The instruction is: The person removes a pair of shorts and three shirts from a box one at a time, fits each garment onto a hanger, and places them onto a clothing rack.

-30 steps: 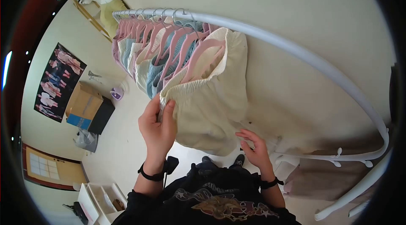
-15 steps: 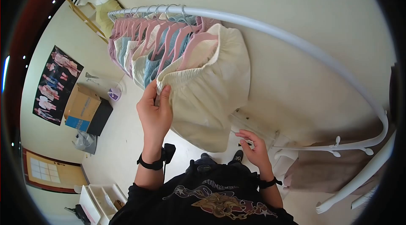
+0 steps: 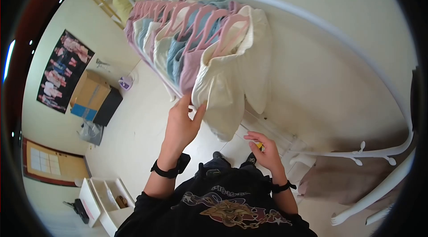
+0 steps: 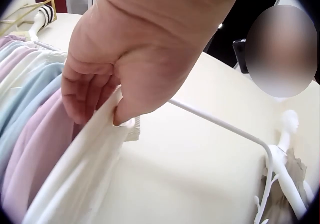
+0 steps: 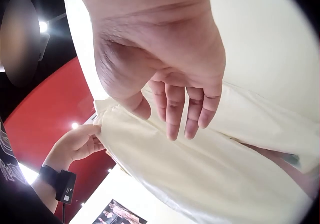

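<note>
A pair of cream trousers [image 3: 225,90] with a gathered elastic waistband hangs from a pink hanger [image 3: 232,25] at the near end of the garment row. With thumb on one side and fingers on the other, my left hand [image 3: 183,119] pinches the trousers' edge at the waistband; the left wrist view shows the cream cloth [image 4: 92,149] between them. My right hand [image 3: 266,150] holds nothing, its fingers loosely bent, low and to the right of the trousers. In the right wrist view it hangs in front of the cream legs. Directly behind is a lilac garment [image 3: 192,70].
More pink hangers with blue, white and lilac garments line the white rail [image 3: 285,5], which curves down at the right. White mannequin legs [image 3: 374,192] stand at lower right. A cardboard box [image 3: 91,92] and a white drawer unit [image 3: 104,206] are at left.
The left hand has moved right, and the trousers' waistband has turned with it, so the lilac garment behind shows more. The rail sits higher in view. The right hand has hardly moved.
</note>
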Action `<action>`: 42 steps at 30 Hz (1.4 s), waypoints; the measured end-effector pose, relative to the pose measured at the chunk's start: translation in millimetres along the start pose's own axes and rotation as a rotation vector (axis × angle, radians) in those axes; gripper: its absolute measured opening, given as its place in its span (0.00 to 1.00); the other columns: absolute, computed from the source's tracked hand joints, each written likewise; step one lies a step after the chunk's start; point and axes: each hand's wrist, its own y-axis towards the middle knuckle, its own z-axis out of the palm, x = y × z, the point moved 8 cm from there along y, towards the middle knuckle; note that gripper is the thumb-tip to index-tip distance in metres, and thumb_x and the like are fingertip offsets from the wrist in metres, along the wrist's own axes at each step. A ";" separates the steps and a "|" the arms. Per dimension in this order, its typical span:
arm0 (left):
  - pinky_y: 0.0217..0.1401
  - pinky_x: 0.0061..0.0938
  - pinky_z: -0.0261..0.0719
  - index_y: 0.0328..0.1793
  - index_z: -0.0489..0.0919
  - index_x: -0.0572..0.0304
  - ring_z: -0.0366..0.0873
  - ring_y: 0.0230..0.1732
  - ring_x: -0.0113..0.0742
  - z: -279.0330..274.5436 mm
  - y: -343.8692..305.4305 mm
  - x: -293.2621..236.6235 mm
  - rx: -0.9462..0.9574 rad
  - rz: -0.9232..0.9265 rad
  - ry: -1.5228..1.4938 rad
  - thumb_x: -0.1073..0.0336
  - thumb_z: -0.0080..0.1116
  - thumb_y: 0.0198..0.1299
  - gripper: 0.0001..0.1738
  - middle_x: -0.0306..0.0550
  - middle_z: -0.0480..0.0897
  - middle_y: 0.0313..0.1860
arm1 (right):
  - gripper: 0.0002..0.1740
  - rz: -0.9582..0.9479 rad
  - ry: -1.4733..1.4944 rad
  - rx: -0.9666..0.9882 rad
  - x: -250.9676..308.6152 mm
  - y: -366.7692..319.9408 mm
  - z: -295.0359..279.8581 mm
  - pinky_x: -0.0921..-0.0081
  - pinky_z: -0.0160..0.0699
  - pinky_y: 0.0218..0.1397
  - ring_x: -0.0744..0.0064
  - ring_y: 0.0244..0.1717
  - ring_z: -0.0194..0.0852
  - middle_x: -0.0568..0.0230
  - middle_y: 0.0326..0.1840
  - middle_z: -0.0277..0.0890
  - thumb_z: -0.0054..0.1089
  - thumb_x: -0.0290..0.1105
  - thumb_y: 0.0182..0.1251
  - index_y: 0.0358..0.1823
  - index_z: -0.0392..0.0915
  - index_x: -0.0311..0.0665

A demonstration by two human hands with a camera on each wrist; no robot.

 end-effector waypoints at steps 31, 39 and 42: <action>0.48 0.40 0.88 0.54 0.89 0.63 0.91 0.41 0.49 -221.7 -571.2 337.8 -0.334 -1.259 -0.164 0.56 0.62 0.75 0.17 0.55 0.93 0.43 | 0.11 0.003 -0.298 1.176 -8.4 4.6 557.8 0.72 0.86 0.60 0.72 0.51 0.91 0.58 0.50 0.93 0.64 0.25 0.78 0.57 0.85 0.29; 0.48 0.41 0.87 0.53 0.89 0.61 0.91 0.41 0.51 -275.3 -616.1 395.7 -0.605 -1.453 -0.121 0.57 0.62 0.73 0.15 0.53 0.93 0.43 | 0.10 -0.123 -0.291 1.481 -19.1 37.4 774.7 0.73 0.87 0.56 0.72 0.48 0.91 0.58 0.48 0.93 0.66 0.25 0.77 0.55 0.86 0.29; 0.48 0.40 0.88 0.53 0.88 0.62 0.91 0.42 0.51 -319.1 -597.3 429.4 -0.589 -1.480 -0.050 0.58 0.62 0.73 0.15 0.54 0.93 0.43 | 0.10 -0.115 -0.222 1.438 -8.4 71.1 859.0 0.73 0.87 0.56 0.72 0.47 0.91 0.58 0.47 0.93 0.66 0.25 0.77 0.55 0.86 0.30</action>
